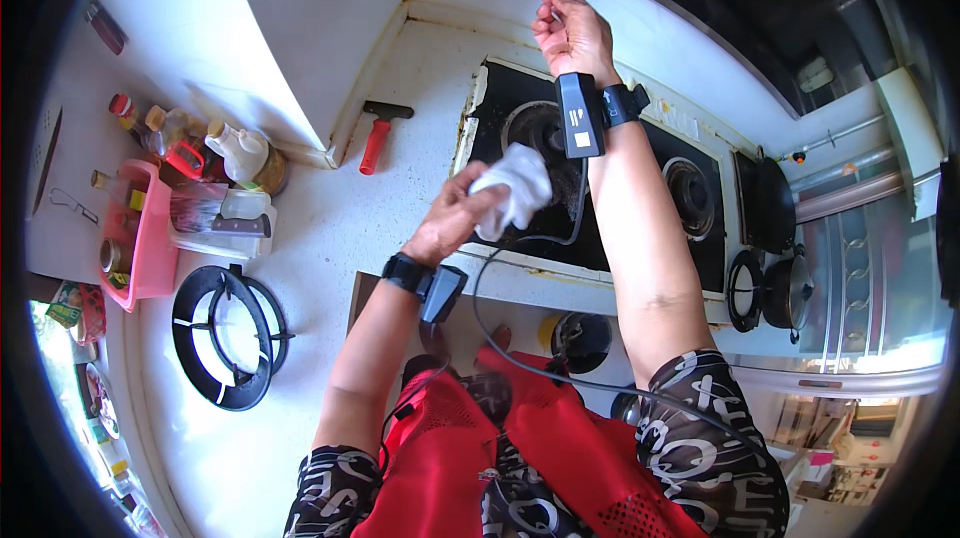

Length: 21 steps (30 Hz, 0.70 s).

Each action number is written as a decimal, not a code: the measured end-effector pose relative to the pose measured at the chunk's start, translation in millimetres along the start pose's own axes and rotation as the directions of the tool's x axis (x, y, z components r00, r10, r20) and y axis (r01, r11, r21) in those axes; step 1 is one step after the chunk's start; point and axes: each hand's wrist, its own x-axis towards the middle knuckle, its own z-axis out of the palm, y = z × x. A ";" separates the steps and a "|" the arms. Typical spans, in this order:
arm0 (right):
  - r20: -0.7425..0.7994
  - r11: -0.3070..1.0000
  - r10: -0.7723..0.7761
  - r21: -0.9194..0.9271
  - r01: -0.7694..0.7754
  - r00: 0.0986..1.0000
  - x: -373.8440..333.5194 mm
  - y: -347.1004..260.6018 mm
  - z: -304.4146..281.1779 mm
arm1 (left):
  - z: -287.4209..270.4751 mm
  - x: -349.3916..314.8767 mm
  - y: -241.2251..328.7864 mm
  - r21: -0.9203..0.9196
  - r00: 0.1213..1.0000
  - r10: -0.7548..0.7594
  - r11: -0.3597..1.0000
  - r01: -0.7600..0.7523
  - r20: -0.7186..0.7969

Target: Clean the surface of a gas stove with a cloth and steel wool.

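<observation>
My left hand (455, 218) grips a crumpled white cloth (515, 188) pressed on the front left part of a black two-burner gas stove (620, 188), beside the left burner (535, 128). My right hand (572, 30) is stretched far beyond the stove toward the white wall. Its fingers are curled shut, perhaps pinching something small that I cannot make out. Both wrists wear black strap-on devices with a cable running back to my body.
A black pan-support ring (228, 336) lies on the white counter at left. A red-handled scraper (376, 135) rests near the wall. A pink basket (140, 238) and several bottles (200, 153) stand far left. Dark pots (785, 288) sit right of the stove.
</observation>
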 end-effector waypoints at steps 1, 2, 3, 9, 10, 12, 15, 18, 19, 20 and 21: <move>0.026 0.990 0.086 0.109 -0.088 0.996 6.1 0.3 0.0 | 2.0 3.8 -3.9 -0.198 0.993 -0.056 0.977 0.077 0.107; 0.040 0.976 0.159 0.145 -0.163 0.987 12.4 -0.4 0.2 | 1.2 8.8 -8.1 -0.273 0.976 -0.087 0.952 0.141 0.198; 0.076 0.964 0.191 0.172 -0.201 0.979 14.0 -1.7 -1.7 | 6.6 10.8 -8.5 -0.362 0.964 -0.112 0.911 0.197 0.242; 0.048 0.952 0.247 0.174 -0.251 0.968 20.5 -13.9 -14.2 | 35.4 -9.9 -14.9 -0.596 0.874 -0.143 0.679 0.428 0.465; 0.038 0.953 0.244 0.175 -0.247 0.969 21.5 -14.0 -20.2 | 42.9 -16.5 -12.6 -0.669 0.854 -0.229 0.539 0.511 0.468; 0.022 0.963 0.228 0.144 -0.229 0.973 25.5 -13.2 -35.4 | 42.5 -24.0 -22.3 -0.726 0.828 -0.146 0.416 0.547 0.541; -0.040 0.967 0.227 0.124 -0.220 0.973 29.2 -8.7 -61.0 | 54.9 -35.5 -27.2 -0.723 0.829 -0.141 0.426 0.544 0.541; -0.109 0.967 0.229 0.141 -0.213 0.967 27.7 -2.9 -79.2 | 65.4 -48.7 -19.1 -0.689 0.868 -0.183 0.542 0.481 0.462; -0.143 0.976 0.210 0.090 -0.198 0.967 27.7 -0.9 -83.9 | 68.0 -51.1 -15.7 -0.658 0.875 -0.158 0.601 0.454 0.459; -0.176 0.982 0.189 0.039 -0.185 0.966 27.8 1.2 -88.7 | 71.2 -53.5 -10.6 -0.626 0.880 -0.131 0.656 0.423 0.457; -0.196 0.989 0.142 -0.008 -0.146 0.970 26.9 1.8 -92.4 | 77.1 -57.1 0.2 -0.621 0.876 -0.162 0.647 0.441 0.453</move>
